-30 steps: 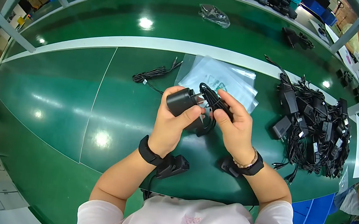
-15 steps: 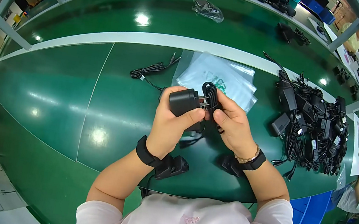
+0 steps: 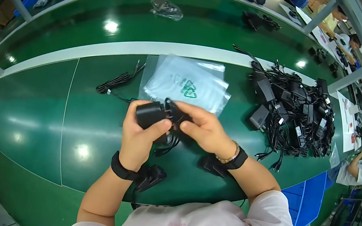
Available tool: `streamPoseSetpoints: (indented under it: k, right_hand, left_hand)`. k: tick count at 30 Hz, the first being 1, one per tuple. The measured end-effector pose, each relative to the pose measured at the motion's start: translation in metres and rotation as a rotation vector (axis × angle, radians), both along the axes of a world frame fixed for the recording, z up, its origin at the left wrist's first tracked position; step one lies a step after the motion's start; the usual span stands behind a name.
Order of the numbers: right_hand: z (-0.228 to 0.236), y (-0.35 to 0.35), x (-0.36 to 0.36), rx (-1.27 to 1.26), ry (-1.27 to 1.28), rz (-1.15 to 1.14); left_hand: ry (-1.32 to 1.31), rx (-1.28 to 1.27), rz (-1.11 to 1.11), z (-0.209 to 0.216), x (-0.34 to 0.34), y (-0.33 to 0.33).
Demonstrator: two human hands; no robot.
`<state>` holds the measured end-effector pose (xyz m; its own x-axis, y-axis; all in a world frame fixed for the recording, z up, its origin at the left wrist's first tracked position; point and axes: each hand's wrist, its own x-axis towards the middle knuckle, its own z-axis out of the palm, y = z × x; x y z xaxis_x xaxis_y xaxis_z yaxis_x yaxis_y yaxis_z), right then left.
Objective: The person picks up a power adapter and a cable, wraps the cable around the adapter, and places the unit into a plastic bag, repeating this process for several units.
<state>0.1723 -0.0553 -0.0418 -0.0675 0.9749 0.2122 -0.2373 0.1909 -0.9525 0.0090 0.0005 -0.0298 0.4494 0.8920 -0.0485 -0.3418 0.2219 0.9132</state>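
Observation:
My left hand [image 3: 139,128] is closed around a black plug-in power adapter [image 3: 149,114], its prong end turned toward my right hand. With thumb and fingers, my right hand [image 3: 202,128] grips the coiled black cable [image 3: 174,110] against that prong end. Part of the cable hangs below the hands over the green tabletop [image 3: 99,124]. Just beyond my hands lies a stack of clear plastic bags [image 3: 185,83] with a green mark. Another bundled black cable [image 3: 118,81] lies to the left of the bags. The prongs are mostly hidden by my fingers.
A heap of black adapters with cables [image 3: 293,111] covers the right side of the table. Dark objects [image 3: 151,177] lie by my wrists. A bagged item [image 3: 166,9] rests on the far green surface. A blue bin [image 3: 304,199] stands at lower right; other people work farther off.
The view has swung, so the scene sits farther left. My right fingers have closed in over the coiled cable, covering more of it and the prongs. Both hands keep their hold.

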Motion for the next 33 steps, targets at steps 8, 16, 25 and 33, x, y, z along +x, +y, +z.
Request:
streamPoseSetpoints:
  k: [8,16,25,33]
  right_hand:
    - [0.008,-0.002,-0.011,0.168,-0.498,-0.114]
    - [0.017,-0.013,-0.021,0.203,-0.556,-0.138]
    - [0.023,-0.027,-0.023,0.295,-0.462,-0.16]
    - [0.058,-0.042,-0.025,-0.021,-0.731,-0.033]
  left_hand:
    - [-0.025,0.105,0.032,0.001,0.004,-0.003]
    - [0.055,0.207,0.106,0.016,-0.002,-0.013]
    - [0.037,0.156,0.082,0.028,0.004,-0.023]
    - [0.139,0.245,0.183,0.02,-0.001,-0.024]
